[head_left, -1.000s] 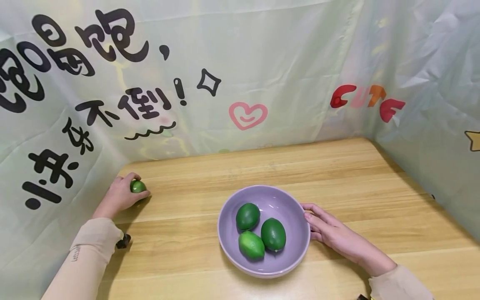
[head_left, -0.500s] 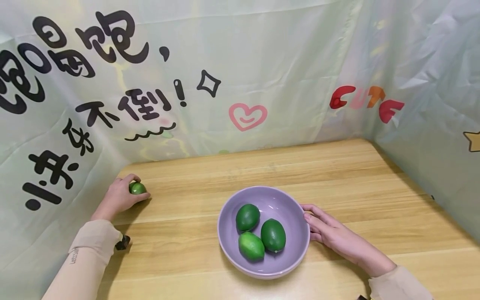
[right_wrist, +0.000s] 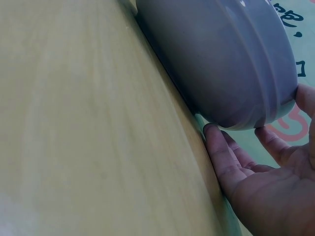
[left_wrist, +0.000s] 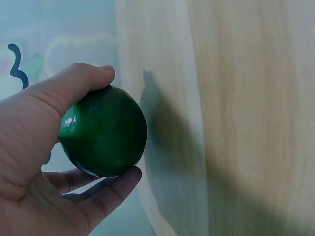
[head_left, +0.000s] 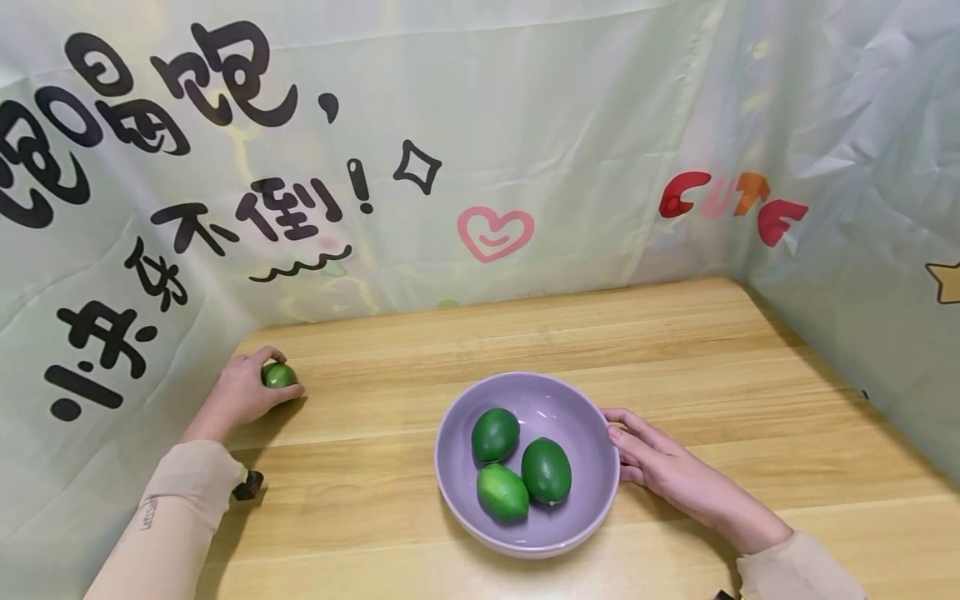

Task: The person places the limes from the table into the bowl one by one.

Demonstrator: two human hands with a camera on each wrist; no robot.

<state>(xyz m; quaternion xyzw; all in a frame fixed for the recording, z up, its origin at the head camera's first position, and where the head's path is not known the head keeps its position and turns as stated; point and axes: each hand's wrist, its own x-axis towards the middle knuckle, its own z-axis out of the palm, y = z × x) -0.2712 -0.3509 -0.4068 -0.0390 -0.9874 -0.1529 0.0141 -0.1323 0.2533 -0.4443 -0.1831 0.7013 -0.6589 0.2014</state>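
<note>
At the far left of the table, my left hand (head_left: pixel 242 390) holds a green lime (head_left: pixel 281 375) between thumb and fingers. The left wrist view shows the thumb on one side of this glossy lime (left_wrist: pixel 104 132) and fingertips on the other. A purple bowl (head_left: pixel 587 492) stands near the table's middle front. Inside it lie a dark green lime (head_left: pixel 496 434), another dark one (head_left: pixel 547 471) and a brighter green lime (head_left: pixel 502 492). My right hand (head_left: pixel 663 462) rests against the bowl's right side. Its fingertips touch the outer wall (right_wrist: pixel 221 59), with the thumb up at the rim.
The wooden table (head_left: pixel 375 500) has a light grain. Pale printed cloth (head_left: pixel 570 150) hangs behind it and along both sides, close to my left hand. A small black device (head_left: pixel 247 485) sits at my left wrist.
My left hand and its lime have shifted very slightly to the right over the last half second. The right hand, bowl and limes in it stay as they were.
</note>
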